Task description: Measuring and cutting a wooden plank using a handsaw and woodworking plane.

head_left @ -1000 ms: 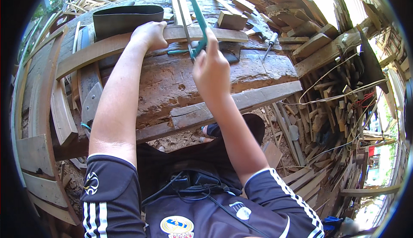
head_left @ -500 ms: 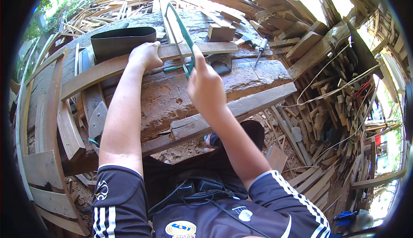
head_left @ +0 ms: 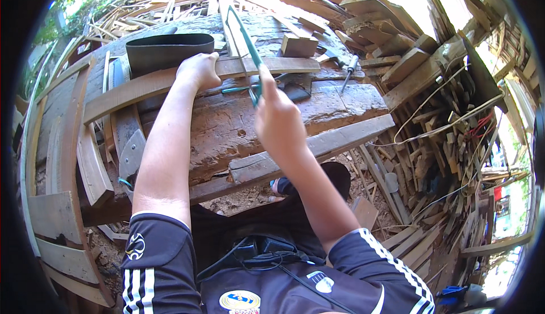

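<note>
My left hand [head_left: 197, 73] grips a long wooden plank [head_left: 130, 91] lying crosswise on a weathered timber block [head_left: 216, 138], its fingers curled over the edge. My right hand [head_left: 275, 109], somewhat blurred, is closed on the handle end of a green-framed hand saw [head_left: 245, 36], whose blade crosses the plank just right of my left hand. A black, open-topped oval band [head_left: 153, 55] stands behind the plank. Beside the saw lie dark pieces [head_left: 295, 91] that I cannot make out, partly hidden. A screwdriver [head_left: 350, 71] rests at the block's right, near a small wood offcut [head_left: 298, 46].
Boards [head_left: 65, 138] are laid along the left side. A tall pile of scrap wood [head_left: 414, 58] with loose cords [head_left: 437, 132] fills the right. More sticks [head_left: 147, 13] lie behind the block. My legs and a foot show below the front beam [head_left: 309, 143].
The saw in my right hand has shifted back and forth along its length across the plank. My left hand stays on the plank. The whole view has shifted slightly.
</note>
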Action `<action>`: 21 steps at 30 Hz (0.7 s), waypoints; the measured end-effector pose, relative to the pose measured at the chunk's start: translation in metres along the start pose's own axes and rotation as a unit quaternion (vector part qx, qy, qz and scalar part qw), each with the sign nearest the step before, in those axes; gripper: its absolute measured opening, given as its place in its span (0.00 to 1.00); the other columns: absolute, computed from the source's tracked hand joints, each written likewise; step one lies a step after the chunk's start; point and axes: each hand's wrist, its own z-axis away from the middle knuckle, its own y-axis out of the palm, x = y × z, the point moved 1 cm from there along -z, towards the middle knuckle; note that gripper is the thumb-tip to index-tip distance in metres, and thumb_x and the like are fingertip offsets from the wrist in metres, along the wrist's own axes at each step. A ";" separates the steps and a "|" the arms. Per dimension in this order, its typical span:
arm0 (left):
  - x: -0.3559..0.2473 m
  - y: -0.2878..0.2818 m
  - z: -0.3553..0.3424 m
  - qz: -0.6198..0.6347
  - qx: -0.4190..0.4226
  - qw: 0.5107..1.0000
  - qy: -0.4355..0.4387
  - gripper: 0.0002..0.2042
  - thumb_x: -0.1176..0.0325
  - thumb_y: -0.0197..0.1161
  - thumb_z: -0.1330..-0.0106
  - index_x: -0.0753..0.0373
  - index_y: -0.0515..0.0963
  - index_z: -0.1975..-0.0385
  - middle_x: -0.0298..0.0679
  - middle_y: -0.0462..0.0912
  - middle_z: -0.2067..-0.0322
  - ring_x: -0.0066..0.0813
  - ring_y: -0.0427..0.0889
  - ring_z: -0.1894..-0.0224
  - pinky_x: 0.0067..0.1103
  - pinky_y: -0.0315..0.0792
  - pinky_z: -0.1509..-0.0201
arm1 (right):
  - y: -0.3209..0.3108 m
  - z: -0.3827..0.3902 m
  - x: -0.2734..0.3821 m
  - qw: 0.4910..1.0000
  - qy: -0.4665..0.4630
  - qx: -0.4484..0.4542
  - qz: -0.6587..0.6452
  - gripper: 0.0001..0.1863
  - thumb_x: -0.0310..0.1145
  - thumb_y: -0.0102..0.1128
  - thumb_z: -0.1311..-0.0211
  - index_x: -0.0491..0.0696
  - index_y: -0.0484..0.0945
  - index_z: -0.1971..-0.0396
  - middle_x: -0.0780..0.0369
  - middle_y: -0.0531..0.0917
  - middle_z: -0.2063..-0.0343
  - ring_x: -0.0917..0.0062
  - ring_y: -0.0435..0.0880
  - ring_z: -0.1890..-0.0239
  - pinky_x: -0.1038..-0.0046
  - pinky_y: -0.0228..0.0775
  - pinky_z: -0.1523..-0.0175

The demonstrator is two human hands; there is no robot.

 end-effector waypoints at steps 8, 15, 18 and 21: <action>-0.007 -0.004 0.006 -0.033 -0.029 0.999 0.007 0.25 0.66 0.63 0.45 0.63 0.77 0.44 0.49 0.85 0.46 0.44 0.84 0.43 0.35 0.78 0.38 | 0.002 0.021 -0.012 0.995 -0.043 -0.084 -0.037 0.35 0.17 0.55 0.37 0.45 0.61 0.29 0.43 0.85 0.61 0.51 0.87 0.68 0.57 0.78 0.65; -0.008 -0.009 0.007 -0.028 0.034 0.999 -0.015 0.25 0.65 0.63 0.44 0.63 0.77 0.43 0.51 0.84 0.45 0.44 0.84 0.43 0.35 0.78 0.37 | 0.020 -0.021 -0.017 0.998 -0.014 -0.051 -0.017 0.30 0.17 0.55 0.36 0.39 0.63 0.33 0.43 0.85 0.68 0.47 0.87 0.68 0.53 0.80 0.66; 0.001 -0.009 0.006 -0.036 0.038 0.998 -0.016 0.25 0.66 0.63 0.43 0.64 0.77 0.43 0.51 0.85 0.46 0.44 0.85 0.43 0.36 0.78 0.38 | -0.010 0.066 0.003 0.995 -0.059 -0.074 -0.022 0.33 0.17 0.54 0.36 0.41 0.61 0.30 0.37 0.83 0.54 0.49 0.88 0.63 0.56 0.80 0.62; -0.015 -0.009 0.007 -0.077 -0.031 0.996 0.011 0.26 0.66 0.64 0.44 0.65 0.75 0.42 0.50 0.85 0.46 0.44 0.84 0.42 0.36 0.78 0.38 | -0.005 0.056 -0.006 0.994 -0.048 -0.093 -0.032 0.32 0.16 0.53 0.35 0.42 0.61 0.30 0.36 0.80 0.51 0.48 0.87 0.63 0.55 0.78 0.62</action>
